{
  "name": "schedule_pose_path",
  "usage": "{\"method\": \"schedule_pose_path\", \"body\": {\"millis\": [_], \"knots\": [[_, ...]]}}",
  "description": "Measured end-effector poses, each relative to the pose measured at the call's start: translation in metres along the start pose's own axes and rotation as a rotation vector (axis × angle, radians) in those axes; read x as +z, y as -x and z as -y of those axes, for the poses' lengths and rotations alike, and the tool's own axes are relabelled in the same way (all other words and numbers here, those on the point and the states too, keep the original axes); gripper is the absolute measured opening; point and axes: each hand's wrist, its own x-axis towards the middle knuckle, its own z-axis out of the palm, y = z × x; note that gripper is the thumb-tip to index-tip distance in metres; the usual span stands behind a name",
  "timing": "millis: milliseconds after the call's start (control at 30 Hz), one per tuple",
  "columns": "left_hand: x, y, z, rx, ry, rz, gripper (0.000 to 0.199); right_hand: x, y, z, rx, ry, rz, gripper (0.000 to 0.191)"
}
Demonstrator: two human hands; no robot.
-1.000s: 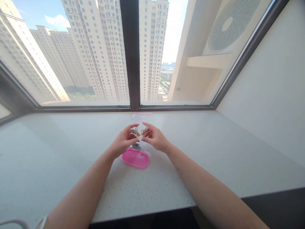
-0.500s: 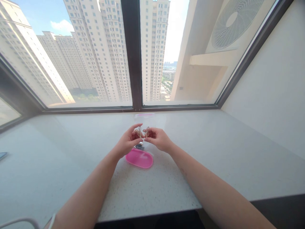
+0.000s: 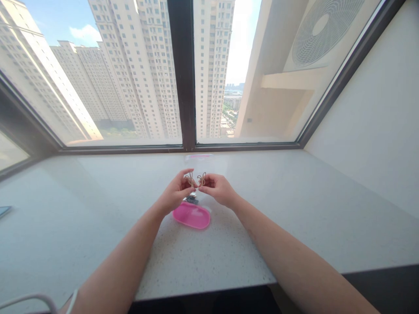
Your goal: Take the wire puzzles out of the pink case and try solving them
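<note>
My left hand (image 3: 176, 189) pinches a small tan, bow-like looped piece (image 3: 190, 178) between thumb and fingers. A similar looped piece (image 3: 202, 179) is held by my right hand (image 3: 218, 189), close beside the first one. The two pieces are held upright, with a narrow gap between their loops. Beneath my hands, a pink oval tray (image 3: 192, 216) lies on the pale speckled surface. Just behind the tray is a small cluster of dark and silvery items (image 3: 191, 199), too small to make out, partly covered by my left hand.
A clear lid-like object with a pink strip (image 3: 199, 156) lies near the window frame (image 3: 131, 150). At the far left edge is a flat bluish object (image 3: 4, 211). A white cable (image 3: 31, 297) curves at the lower left, by my left wrist.
The looped pieces have turned slightly in my fingers, and the gap between them looks a little different. Both hands remain almost in the same place.
</note>
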Motion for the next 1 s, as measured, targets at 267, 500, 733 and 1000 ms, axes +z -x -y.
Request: {"method": "schedule_pose_path", "body": {"millis": [267, 500, 733, 1000], "knots": [[-0.0001, -0.0003, -0.0007, 0.014, -0.043, -0.024, 0.05, 0.0002, -0.0025, -0.0017, 0.01, 0.043, -0.044, 0.024], [-0.0009, 0.0005, -0.0017, -0.016, -0.045, -0.024, 0.047, -0.0001, -0.0031, -0.0019, 0.017, 0.08, -0.067, 0.019], [-0.0014, 0.002, -0.0045, -0.022, 0.016, 0.014, 0.053, 0.0002, -0.0023, -0.0016, 0.064, 0.084, -0.062, 0.016], [-0.003, 0.0016, -0.0048, -0.015, 0.008, -0.005, 0.048, 0.0011, -0.0014, -0.0021, 0.058, 0.085, -0.054, 0.017]]}}
